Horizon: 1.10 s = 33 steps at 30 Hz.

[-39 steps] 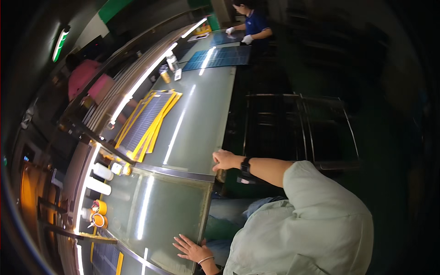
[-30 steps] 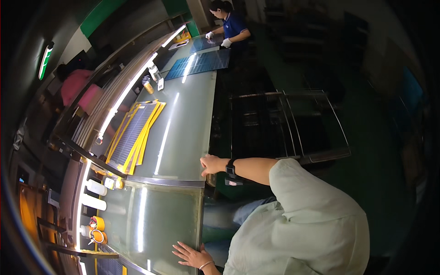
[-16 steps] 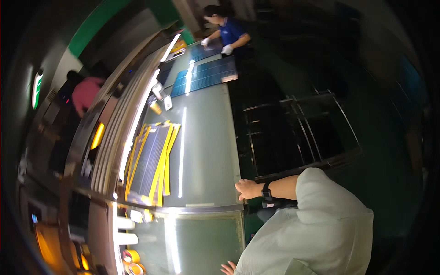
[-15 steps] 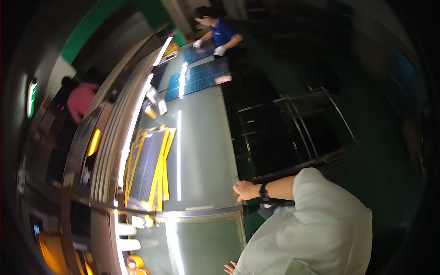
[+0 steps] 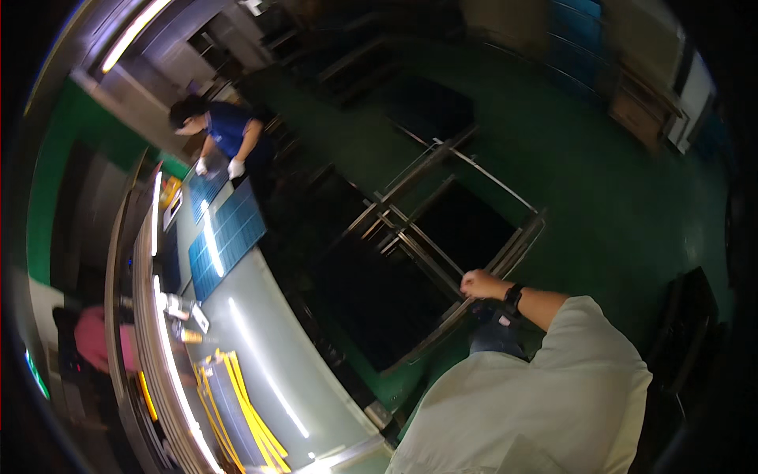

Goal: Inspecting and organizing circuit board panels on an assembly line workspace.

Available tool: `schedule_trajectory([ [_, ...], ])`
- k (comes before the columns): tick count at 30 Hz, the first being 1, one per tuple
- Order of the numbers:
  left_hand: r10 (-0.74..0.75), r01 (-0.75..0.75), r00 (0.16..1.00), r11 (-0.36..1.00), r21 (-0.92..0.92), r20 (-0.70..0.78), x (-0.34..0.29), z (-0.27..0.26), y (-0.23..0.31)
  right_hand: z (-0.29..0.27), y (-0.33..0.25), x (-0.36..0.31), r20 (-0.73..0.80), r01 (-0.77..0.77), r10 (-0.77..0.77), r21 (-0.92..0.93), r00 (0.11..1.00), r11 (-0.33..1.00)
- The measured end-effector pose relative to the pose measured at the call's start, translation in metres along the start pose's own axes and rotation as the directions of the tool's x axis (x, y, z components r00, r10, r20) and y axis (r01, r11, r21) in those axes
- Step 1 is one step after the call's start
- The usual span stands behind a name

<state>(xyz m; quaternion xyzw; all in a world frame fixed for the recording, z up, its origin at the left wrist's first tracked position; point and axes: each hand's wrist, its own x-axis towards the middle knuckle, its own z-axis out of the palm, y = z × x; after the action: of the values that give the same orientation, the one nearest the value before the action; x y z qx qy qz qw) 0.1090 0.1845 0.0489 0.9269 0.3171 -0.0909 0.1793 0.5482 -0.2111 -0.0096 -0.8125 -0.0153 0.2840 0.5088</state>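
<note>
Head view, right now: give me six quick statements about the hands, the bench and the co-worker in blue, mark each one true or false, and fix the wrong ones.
1. The right hand has a black watch at its wrist. True.
2. The large blue panel lies on the bench. True.
3. The right hand rests on the bench. False: it is off the bench, to the right of it in the picture.
4. The co-worker in blue wears white gloves. True.
5. The left hand is in view. False: it does not show.
6. The strips near the bench's lower end are red. False: the strips are yellow.
</note>
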Motion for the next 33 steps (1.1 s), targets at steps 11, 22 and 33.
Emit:
schedule_trajectory([
  [11, 0.155, 0.157, 0.927, 0.666, -0.729, 0.341, 0.22, -0.087, 0.361, -0.184, 0.169, -0.018, -0.517, -0.244, 0.302, 0.178, 0.801, 0.953],
  [22, 0.589, -0.825, 0.331, 0.559, -0.076, 0.737, 0.342, 0.182, 0.522, -0.229, 0.146, -0.139, -0.674, -0.381, 0.29, 0.014, 0.68, 0.925],
  [33, 0.195, -0.019, 0.815, 0.95, -0.311, 0.546, 0.454, 0.361, 0.436, -0.269, 0.209, 0.035, -0.549, -0.372, 0.217, -0.187, 0.807, 0.909],
])
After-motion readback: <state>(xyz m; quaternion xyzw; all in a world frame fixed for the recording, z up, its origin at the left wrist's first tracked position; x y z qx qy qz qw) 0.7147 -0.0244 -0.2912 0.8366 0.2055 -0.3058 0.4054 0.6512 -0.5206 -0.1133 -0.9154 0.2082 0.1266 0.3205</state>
